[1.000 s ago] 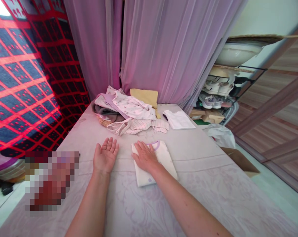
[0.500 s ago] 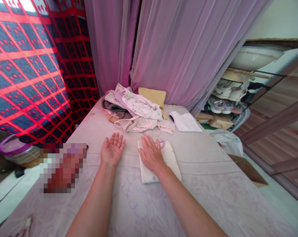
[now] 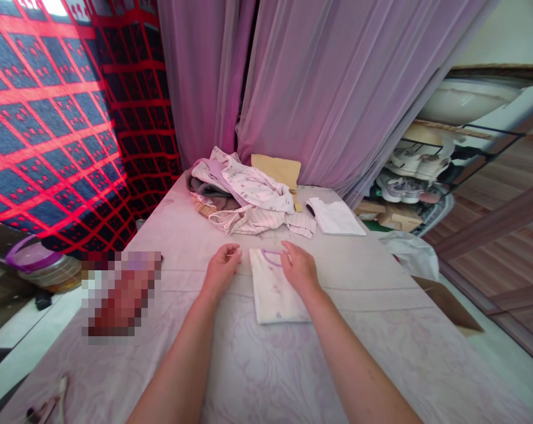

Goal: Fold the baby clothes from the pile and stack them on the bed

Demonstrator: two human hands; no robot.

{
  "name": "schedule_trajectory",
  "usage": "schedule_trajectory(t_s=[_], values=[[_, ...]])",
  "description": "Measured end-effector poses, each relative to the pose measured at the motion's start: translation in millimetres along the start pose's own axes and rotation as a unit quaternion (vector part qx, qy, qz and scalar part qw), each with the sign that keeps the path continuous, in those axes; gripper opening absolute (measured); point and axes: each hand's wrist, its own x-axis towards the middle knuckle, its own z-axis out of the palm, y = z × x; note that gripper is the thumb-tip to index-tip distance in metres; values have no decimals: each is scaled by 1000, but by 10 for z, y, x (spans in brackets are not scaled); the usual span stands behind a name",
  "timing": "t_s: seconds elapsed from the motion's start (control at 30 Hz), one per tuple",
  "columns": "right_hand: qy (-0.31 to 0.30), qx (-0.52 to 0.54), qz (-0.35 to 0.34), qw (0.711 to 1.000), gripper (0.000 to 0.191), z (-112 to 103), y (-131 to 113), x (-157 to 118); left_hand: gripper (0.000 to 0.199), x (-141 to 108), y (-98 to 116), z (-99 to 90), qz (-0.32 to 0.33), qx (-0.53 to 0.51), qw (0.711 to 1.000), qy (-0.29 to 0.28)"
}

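A folded white shirt (image 3: pixel 272 294) with a purple neckline and small printed motifs lies flat on the cloth-covered table (image 3: pixel 244 371). Just left of its upper corner is my left hand (image 3: pixel 222 268), turned on its side, fingers loosely curled and apart, holding nothing. Over the shirt's upper right side, my right hand (image 3: pixel 299 268) is tilted with its fingers apart; I cannot tell whether the fingertips touch the fabric. Behind both hands sits a loose heap of clothes (image 3: pixel 252 185). A second folded white garment (image 3: pixel 337 216) rests at the back right.
Mustard-coloured cloth (image 3: pixel 277 169) stands behind the heap. A purple curtain (image 3: pixel 319 94) hangs at the far edge. Shoes (image 3: pixel 399 187) sit on a rack to the right, above an open cardboard box (image 3: pixel 452 306). A purple-rimmed bucket (image 3: pixel 49 265) and a blurred-out item (image 3: pixel 125 294) are left.
My right hand has lifted from flat on the shirt and tilted, uncovering the neckline. My left hand has turned from palm-up to its side and moved right towards the shirt.
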Motion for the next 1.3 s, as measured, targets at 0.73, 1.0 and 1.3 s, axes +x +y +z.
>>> schedule_trajectory(t_s=[0.73,1.0,1.3], values=[[1,180,208,961,27,14,831,89,27,-134,-66,137,161,238,953,-95],[33,286,208,935,37,143,935,79,35,-166,-7,160,124,184,971,-90],[28,249,171,953,40,91,858,92,34,-171,6,174,93,138,980,-111]])
